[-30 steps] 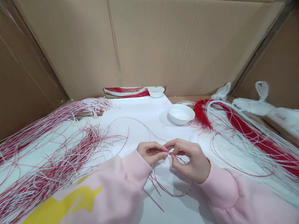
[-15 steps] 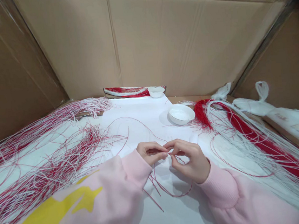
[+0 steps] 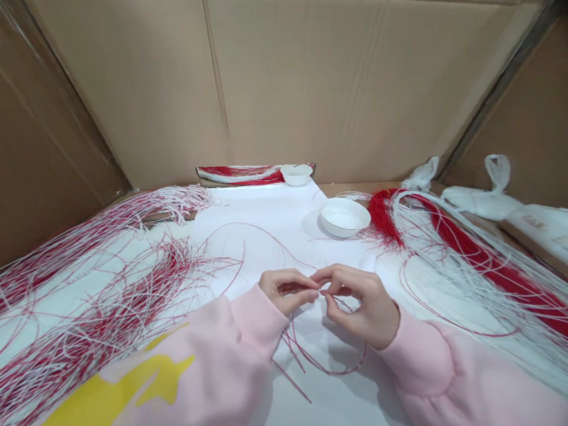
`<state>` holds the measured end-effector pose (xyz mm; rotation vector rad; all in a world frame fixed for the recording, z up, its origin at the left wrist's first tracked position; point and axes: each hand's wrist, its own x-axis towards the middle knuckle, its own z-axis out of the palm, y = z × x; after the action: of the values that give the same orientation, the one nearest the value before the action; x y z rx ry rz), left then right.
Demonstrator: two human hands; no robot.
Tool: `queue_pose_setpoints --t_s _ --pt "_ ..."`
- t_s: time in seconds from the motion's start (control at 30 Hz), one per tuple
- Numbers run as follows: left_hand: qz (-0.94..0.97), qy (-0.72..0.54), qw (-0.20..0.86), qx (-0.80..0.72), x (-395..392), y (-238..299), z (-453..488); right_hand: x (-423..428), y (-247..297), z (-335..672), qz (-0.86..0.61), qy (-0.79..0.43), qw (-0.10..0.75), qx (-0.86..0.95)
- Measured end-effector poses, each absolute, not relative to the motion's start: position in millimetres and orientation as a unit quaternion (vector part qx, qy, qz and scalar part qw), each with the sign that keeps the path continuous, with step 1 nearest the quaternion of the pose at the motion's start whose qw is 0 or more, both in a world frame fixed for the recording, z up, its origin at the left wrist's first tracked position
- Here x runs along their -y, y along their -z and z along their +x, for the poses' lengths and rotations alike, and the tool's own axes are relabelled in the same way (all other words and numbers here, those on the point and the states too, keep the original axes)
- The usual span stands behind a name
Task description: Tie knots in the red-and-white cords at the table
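Note:
Fingertip to fingertip, my left hand (image 3: 289, 290) and my right hand (image 3: 360, 303) meet above a white sheet (image 3: 262, 255). Both pinch a thin red cord (image 3: 329, 371), whose loop and loose ends hang below the hands. The exact spot between the fingertips is too small to make out. Another strand (image 3: 260, 228) arcs over the sheet from the left toward the hands. Just beyond my right hand stands a white bowl (image 3: 345, 219) with pale contents that I cannot make out.
Bundles of red and white cords (image 3: 122, 309) spread along the left. On the right lie a red hank (image 3: 489, 253) and white cords (image 3: 431, 279), with white plastic bags (image 3: 557, 233) behind. A mirror-like strip (image 3: 240, 175) leans on the cardboard wall (image 3: 300, 71).

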<state>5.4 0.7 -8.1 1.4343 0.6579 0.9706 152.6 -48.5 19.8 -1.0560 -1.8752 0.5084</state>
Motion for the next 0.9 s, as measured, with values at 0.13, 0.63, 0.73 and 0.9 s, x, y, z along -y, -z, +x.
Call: queue_pose_setpoints --t_s 0.13,0.63,0.73,0.9 --pt "0.608 -0.407 0.612 -0.3 -0.4 8.3 5.3 48.8 -21.0 152.4 -0.427 -0.207 0.452 0.755" --pt "0.618 -0.42 0.596 -0.294 -0.8 10.2 5.3 48.5 -18.4 154.1 -0.418 -0.176 0.447 0.771" --pt "0.627 -0.427 0.584 -0.289 -0.5 9.4 5.3 48.4 -18.7 153.6 -0.418 -0.173 0.445 0.773" --pt "0.643 -0.43 0.57 -0.276 -1.0 9.3 5.4 47.9 -18.5 152.5 -0.419 -0.164 0.442 0.776"
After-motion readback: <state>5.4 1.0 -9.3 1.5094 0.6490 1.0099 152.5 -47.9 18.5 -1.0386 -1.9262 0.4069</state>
